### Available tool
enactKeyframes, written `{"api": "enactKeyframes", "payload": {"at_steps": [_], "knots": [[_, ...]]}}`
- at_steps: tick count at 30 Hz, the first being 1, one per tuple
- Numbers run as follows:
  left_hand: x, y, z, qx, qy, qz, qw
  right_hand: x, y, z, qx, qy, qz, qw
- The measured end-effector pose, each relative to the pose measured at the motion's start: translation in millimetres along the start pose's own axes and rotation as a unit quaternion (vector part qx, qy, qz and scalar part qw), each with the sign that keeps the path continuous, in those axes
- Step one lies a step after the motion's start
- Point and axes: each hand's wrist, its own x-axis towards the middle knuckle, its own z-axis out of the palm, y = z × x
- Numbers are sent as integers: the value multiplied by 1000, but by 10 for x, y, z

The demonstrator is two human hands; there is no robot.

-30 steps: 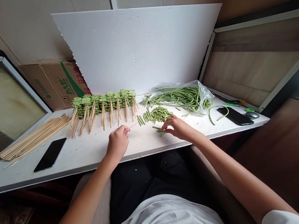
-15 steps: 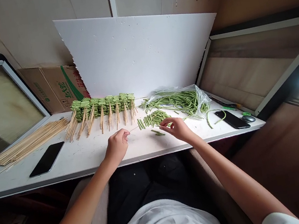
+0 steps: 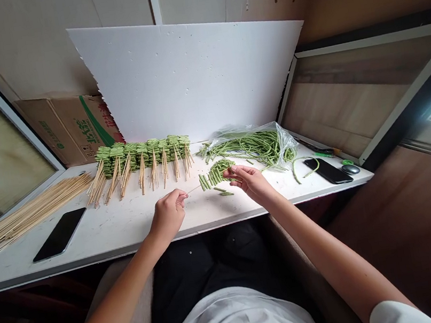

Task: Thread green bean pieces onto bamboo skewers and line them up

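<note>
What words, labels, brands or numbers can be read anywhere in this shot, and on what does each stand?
"北大荒" (best reading), in dark green on the cardboard box.
Red characters beside the green band on that box: too slanted and blurred to read with certainty.
Small green print on the box's left part: too small to read.

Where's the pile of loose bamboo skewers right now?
In the head view, the loose bamboo skewers lie at the left end of the white table, just behind a black smartphone.
</note>
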Motion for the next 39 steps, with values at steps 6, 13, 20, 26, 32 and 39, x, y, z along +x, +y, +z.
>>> {"api": "enactKeyframes", "payload": {"at_steps": [6,13,20,26,32,39], "knots": [[-3,14,-10,8,-7,2,1000,-22,-17,18,1,4,8,1000],[-5,23,-14,21,-9,2,1000,-39,-17,48,-12,24,4,1000],[-18,88,-36,49,5,20,999,-52,-11,78,-25,45,-62,997],[-29,118,-44,58,13,18,998,-97,-5,147,-47,72,-85,993],[-42,127,-31,53,19,22,998,-140,17,200,-64,82,-110,989],[-21,159,-71,28,22,-3,999,-119,-19,217,-12,78,-84,993]]}}
